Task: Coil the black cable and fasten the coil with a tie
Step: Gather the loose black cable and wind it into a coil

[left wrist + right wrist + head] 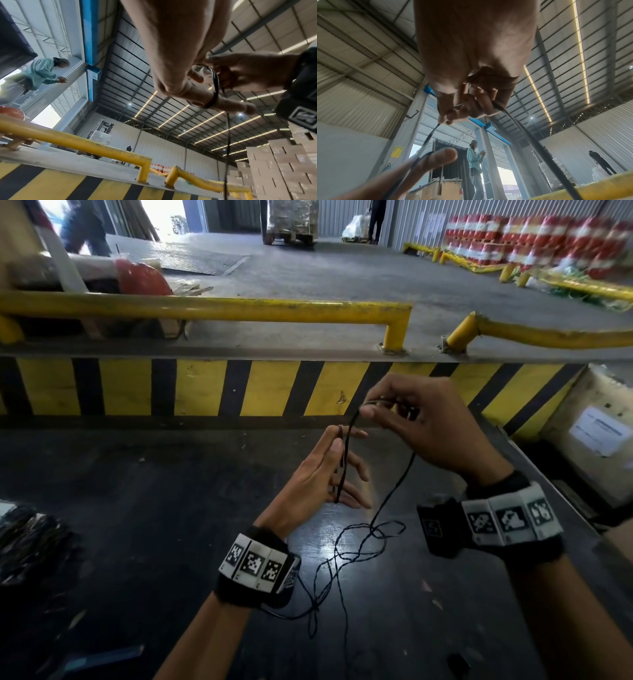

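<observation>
A thin black cable (359, 542) lies in a loose tangle on the dark table, and a strand rises from it to both hands. My left hand (347, 440) is held upright with its fingers straight and spread. Several turns of cable (215, 86) run around them, and the thumb presses against the index finger beside the loops. Just above and to the right, my right hand (368, 409) pinches the cable (429, 135) between thumb and fingertips, and the short stretch down to the left fingers (436, 158) is taut. A second strand (522, 129) hangs from the right palm. I see no tie.
The black table (154, 508) ends at a yellow-and-black striped dock edge (205, 388) with a yellow rail (205, 306) above it. A dark wrapped bundle (27, 539) lies at the left edge, and a labelled cardboard box (589, 419) stands to the right. People stand far off.
</observation>
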A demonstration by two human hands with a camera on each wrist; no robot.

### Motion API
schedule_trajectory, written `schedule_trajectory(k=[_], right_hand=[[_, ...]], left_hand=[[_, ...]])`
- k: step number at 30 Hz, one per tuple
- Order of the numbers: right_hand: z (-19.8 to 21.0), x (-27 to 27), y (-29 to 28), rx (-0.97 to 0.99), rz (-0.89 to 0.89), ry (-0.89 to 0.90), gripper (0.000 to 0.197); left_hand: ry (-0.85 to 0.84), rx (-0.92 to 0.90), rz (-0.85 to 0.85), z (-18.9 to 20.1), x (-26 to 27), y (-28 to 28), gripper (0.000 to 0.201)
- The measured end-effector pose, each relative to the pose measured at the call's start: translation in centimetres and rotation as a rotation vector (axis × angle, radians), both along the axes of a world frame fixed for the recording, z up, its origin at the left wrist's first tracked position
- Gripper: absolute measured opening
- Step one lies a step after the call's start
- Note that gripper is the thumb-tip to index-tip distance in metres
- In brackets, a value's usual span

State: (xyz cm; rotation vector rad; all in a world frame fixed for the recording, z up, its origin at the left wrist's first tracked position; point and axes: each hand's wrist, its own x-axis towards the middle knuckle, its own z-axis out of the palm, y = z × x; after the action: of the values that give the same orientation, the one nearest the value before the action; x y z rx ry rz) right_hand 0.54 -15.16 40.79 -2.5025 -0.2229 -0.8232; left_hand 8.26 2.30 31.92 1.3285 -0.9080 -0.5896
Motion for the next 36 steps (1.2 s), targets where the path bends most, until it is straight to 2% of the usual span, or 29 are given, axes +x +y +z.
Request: schedule_trajectory(k=[4,8,12,15,18,21,23,25,28,31,34,36], right_hand=[[0.9,1.7,-0.2,0.071,0.033,-0.004,0.018],[-0.8,3.9,-1.2,0.237,0.112,0.096,0.020],[-6.4,4.9,-0.9,0.568,0.199,0.285,0.029],[-11.5,3.9,1.3,0.817,0.215,0.391,0.031],[-14.6,1.7,3.7,0.914,0.277,0.498,0.039],[-15.3,-0.3,5.0,0.827,0.356,0.547,0.044],[-14.0,-1.0,4.8,0.739,0.361,0.515,0.050],[-11.2,-1.6,4.1,0.592,0.328,0.410,0.045],[-5.9,-1.8,2.7,0.325,0.251,0.222,0.027],[-1.4,-0.7,1.1,0.128,0.165,0.096,0.029],[0.6,1.5,-0.1,0.071,0.135,0.064,0.027],[0.6,2.9,-0.7,0.094,0.131,0.061,0.023]], left_hand=[[0.044,-0.049,-0.083,1.0,-0.7,0.3,0.037],[0.082,-0.106,-0.168,1.8,-0.8,0.7,0.039],[0.083,-0.190,-0.192,3.2,-0.4,1.0,0.039],[0.048,-0.234,-0.101,4.8,1.1,1.0,0.036],[0.024,-0.255,0.032,6.4,3.1,1.3,0.035],[-0.074,-0.164,0.204,7.1,5.5,1.3,0.037],[-0.148,-0.047,0.278,6.9,6.7,1.2,0.037],[-0.178,0.049,0.290,6.0,7.3,1.4,0.036],[-0.188,0.125,0.238,4.2,6.5,1.5,0.035],[-0.183,0.136,0.128,2.5,4.0,1.4,0.032],[-0.105,0.074,0.001,2.0,1.1,1.1,0.032],[-0.063,0.029,-0.056,2.2,-0.2,1.0,0.034]])
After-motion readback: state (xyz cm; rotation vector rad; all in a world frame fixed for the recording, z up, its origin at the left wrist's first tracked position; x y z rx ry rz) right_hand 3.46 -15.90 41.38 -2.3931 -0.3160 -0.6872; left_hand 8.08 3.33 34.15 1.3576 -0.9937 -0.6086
